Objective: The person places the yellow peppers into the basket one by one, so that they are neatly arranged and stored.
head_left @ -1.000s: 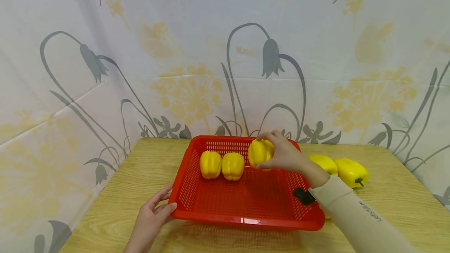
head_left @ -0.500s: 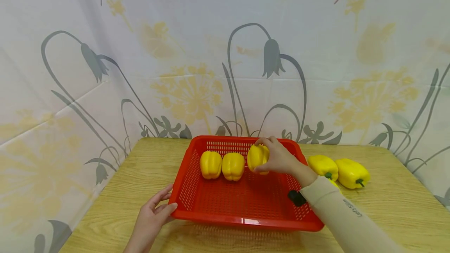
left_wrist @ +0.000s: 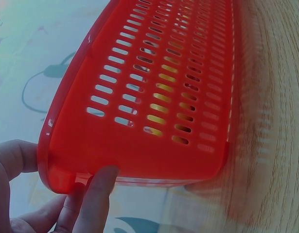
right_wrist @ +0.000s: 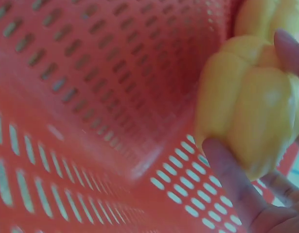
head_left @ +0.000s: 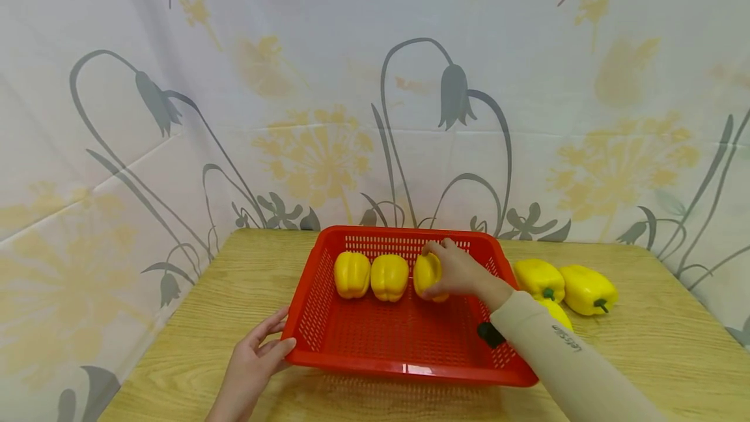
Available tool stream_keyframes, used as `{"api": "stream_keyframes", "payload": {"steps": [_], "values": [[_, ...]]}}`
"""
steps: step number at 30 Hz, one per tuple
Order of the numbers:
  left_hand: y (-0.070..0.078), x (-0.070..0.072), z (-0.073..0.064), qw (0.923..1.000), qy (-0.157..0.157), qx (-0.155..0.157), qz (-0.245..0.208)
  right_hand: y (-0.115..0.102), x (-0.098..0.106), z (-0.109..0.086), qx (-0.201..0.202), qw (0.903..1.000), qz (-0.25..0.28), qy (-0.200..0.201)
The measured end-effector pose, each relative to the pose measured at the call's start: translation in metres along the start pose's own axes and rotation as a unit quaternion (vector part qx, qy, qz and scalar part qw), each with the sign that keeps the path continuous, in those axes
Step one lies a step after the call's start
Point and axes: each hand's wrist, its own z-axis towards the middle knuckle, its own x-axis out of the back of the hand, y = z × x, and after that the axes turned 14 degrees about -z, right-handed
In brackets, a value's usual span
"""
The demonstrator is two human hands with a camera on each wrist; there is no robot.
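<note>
My right hand [head_left: 459, 270] holds a yellow bell pepper [head_left: 426, 275] low inside the red plastic basket [head_left: 404, 373]. In the right wrist view, fingers and thumb sit round the sides of that bell pepper [right_wrist: 246, 102]. Two more yellow bell peppers, a left one [head_left: 352, 275] and a middle one [head_left: 389, 277], stand in a row to its left along the basket's back side. My left hand [head_left: 250, 360] grips the basket's front left corner. In the left wrist view its thumb lies over the rim [left_wrist: 44, 145], with fingers against the outer wall.
To the right of the basket, several yellow bell peppers [head_left: 588, 290] with green stems lie on the wooden table [head_left: 656, 350]; my right sleeve partly covers one. A flower-patterned cloth [head_left: 328, 83] hangs behind the table. A black object [head_left: 489, 335] is at my right wrist.
My right hand has lowered the bell pepper into the basket, beside the middle one. The right forearm has shifted left, uncovering more of the peppers outside. My left hand stays at the corner.
</note>
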Motion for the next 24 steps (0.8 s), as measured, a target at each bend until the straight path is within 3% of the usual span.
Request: {"api": "stream_keyframes", "payload": {"steps": [7,14,24], "values": [[-0.0001,-0.0001,0.0000,1.0000,0.000,0.002,-0.003,0.0022,-0.0032,-0.0011,0.001,0.9996,0.019,-0.021],[0.0005,-0.0002,-0.0006,1.0000,0.001,0.003,0.001,0.0063,-0.0004,-0.0026,0.028,0.9975,0.049,-0.042],[0.0012,-0.0008,-0.0014,1.0000,-0.001,-0.002,0.001,0.0033,0.0016,-0.0037,0.037,0.9970,0.047,-0.049]]}}
